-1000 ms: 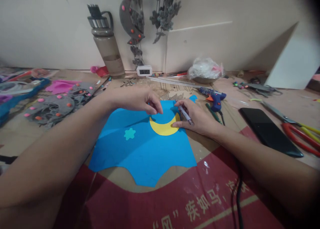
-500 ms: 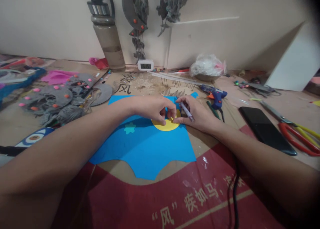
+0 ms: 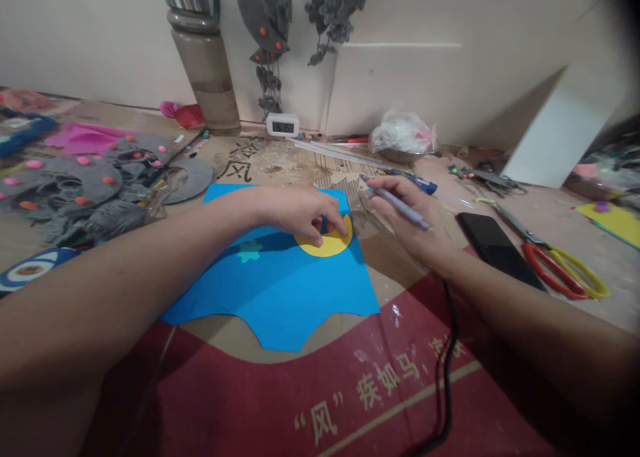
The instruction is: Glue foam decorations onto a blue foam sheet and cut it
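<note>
A blue foam sheet (image 3: 300,294) with a scalloped lower edge lies flat on the cardboard. On its upper right part rests a yellow crescent-shaped piece (image 3: 327,245), partly hidden by my left hand (image 3: 305,214). The fingertips and thumb of that hand are apart and press down on the crescent. My right hand (image 3: 407,220) is closed around a slim purple pen (image 3: 403,207), raised just right of the blue sheet and away from the crescent. A small teal flower-shaped piece (image 3: 250,250) sits left of the crescent on the sheet.
Scissors (image 3: 555,264) and a black phone (image 3: 493,244) lie at right. A blue glue gun (image 3: 420,182) is mostly hidden behind my right hand. Grey felt pieces (image 3: 95,184) spread at left. A water bottle (image 3: 207,77) and small clock (image 3: 283,125) stand at the back.
My right hand with the pen has lifted away from the crescent to the right. My left hand stays pressed on the crescent. The whole view has shifted slightly.
</note>
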Action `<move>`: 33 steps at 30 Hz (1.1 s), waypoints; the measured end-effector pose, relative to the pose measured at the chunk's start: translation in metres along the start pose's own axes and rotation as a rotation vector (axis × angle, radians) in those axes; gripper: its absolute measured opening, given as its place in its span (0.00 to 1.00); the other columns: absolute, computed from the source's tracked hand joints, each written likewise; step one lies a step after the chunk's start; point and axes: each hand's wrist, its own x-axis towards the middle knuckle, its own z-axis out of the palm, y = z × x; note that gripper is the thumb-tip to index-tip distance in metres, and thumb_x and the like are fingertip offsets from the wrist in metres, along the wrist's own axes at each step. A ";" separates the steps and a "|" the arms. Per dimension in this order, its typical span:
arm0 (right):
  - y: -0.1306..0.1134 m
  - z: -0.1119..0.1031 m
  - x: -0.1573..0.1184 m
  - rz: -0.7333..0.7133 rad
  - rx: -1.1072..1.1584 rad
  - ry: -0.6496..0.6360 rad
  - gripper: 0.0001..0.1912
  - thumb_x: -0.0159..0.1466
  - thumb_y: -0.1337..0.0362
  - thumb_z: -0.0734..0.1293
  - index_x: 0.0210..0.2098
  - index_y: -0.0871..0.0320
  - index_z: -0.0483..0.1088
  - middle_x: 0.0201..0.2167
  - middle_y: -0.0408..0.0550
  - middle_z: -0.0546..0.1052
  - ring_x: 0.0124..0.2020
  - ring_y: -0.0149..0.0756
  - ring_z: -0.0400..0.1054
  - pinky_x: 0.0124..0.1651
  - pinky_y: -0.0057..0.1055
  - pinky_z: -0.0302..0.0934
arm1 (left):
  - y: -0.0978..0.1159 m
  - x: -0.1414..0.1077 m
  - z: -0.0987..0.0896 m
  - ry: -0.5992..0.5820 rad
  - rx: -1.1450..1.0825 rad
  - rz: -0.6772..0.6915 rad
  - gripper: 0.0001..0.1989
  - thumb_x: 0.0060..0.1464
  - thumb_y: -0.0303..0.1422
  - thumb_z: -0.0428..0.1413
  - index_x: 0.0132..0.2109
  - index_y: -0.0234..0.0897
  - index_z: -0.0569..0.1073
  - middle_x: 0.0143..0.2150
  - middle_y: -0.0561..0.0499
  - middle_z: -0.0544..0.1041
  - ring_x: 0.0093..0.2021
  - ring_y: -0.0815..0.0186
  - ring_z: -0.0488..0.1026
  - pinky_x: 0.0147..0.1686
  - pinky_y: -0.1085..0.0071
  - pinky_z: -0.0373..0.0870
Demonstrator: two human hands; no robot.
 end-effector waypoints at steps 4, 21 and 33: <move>-0.023 -0.008 -0.014 0.056 0.147 0.044 0.10 0.70 0.56 0.65 0.38 0.56 0.73 0.27 0.44 0.74 0.29 0.31 0.68 0.34 0.32 0.62 | 0.004 0.000 -0.001 -0.016 0.070 -0.024 0.21 0.54 0.28 0.60 0.56 0.42 0.78 0.47 0.50 0.75 0.36 0.70 0.68 0.35 0.76 0.61; -0.025 0.003 -0.035 0.166 0.118 -0.046 0.15 0.70 0.51 0.64 0.32 0.55 0.65 0.26 0.42 0.72 0.27 0.30 0.67 0.29 0.29 0.61 | 0.002 0.003 -0.001 -0.056 0.097 -0.039 0.25 0.56 0.28 0.60 0.61 0.45 0.75 0.49 0.49 0.74 0.39 0.68 0.68 0.37 0.74 0.60; 0.009 0.014 -0.037 0.461 0.613 0.321 0.18 0.63 0.48 0.69 0.34 0.51 0.59 0.23 0.37 0.67 0.20 0.28 0.60 0.20 0.26 0.56 | -0.005 0.001 0.001 -0.039 0.126 0.039 0.23 0.56 0.33 0.59 0.60 0.47 0.76 0.44 0.50 0.72 0.38 0.69 0.68 0.38 0.76 0.62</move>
